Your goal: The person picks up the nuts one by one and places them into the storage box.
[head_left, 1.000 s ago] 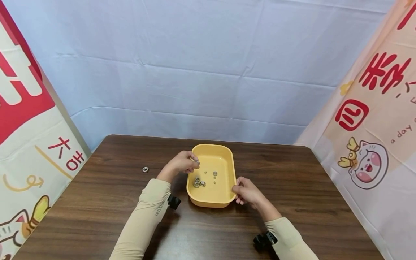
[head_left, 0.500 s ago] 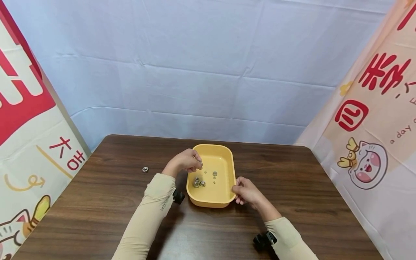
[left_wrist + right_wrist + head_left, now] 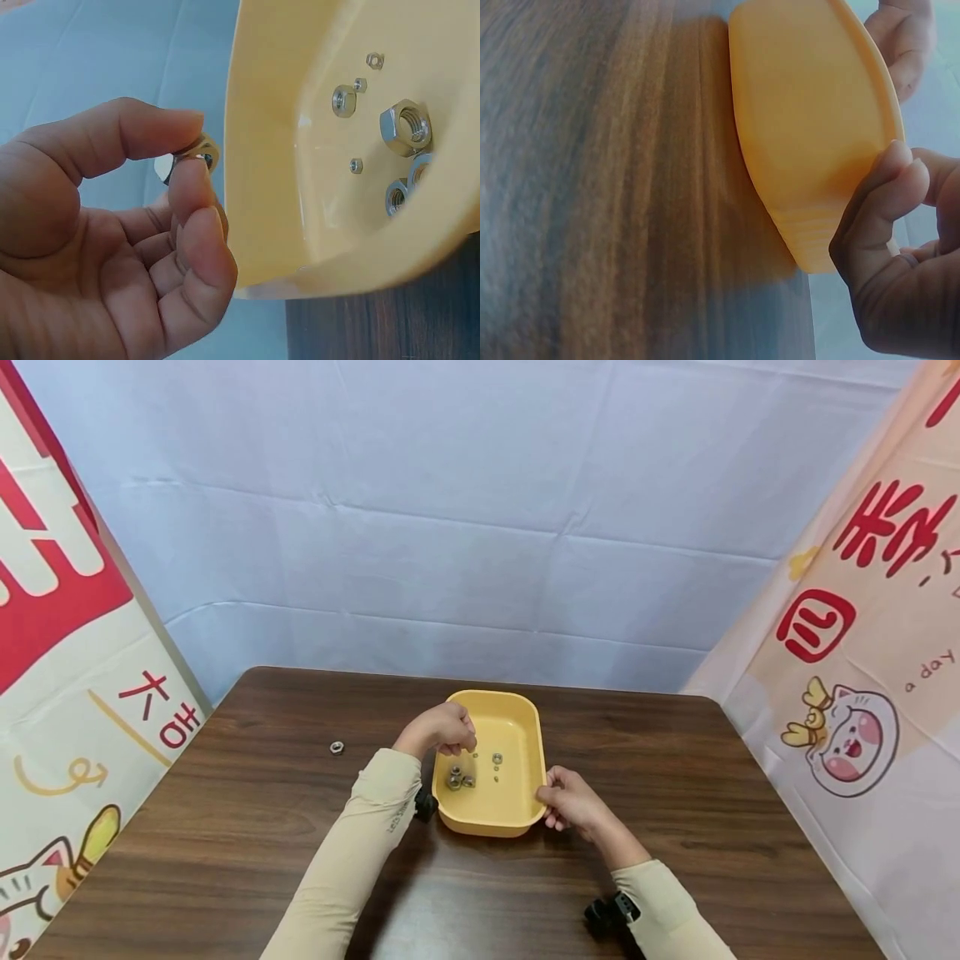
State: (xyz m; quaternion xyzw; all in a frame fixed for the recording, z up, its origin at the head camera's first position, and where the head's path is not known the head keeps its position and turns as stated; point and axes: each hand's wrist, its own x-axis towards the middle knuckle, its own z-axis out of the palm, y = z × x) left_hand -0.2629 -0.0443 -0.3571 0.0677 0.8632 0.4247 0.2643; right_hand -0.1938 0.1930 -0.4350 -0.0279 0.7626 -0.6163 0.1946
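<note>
Between thumb and index finger, my left hand (image 3: 444, 728) pinches a shiny metal hex nut (image 3: 204, 150); in the left wrist view the nut is partly covered by the fingertips. That hand is above the left side of a yellow plastic tray (image 3: 532, 735). Several nuts of different sizes lie on the tray's floor, among them a large nut (image 3: 406, 127), a medium nut (image 3: 344, 101) and a tiny nut (image 3: 356, 165). My right hand (image 3: 573, 802) grips the tray's rim at its near right corner, thumb and fingers on either side of the wall.
One more nut (image 3: 337, 747) lies on the dark wooden table (image 3: 225, 827), left of the tray. A pale blue cloth (image 3: 450, 527) hangs behind the table, with printed banners (image 3: 840, 693) at both sides.
My left hand has moved right, further over the tray, still pinching the nut. The right hand has kept its hold on the rim, and the tray stays in place.
</note>
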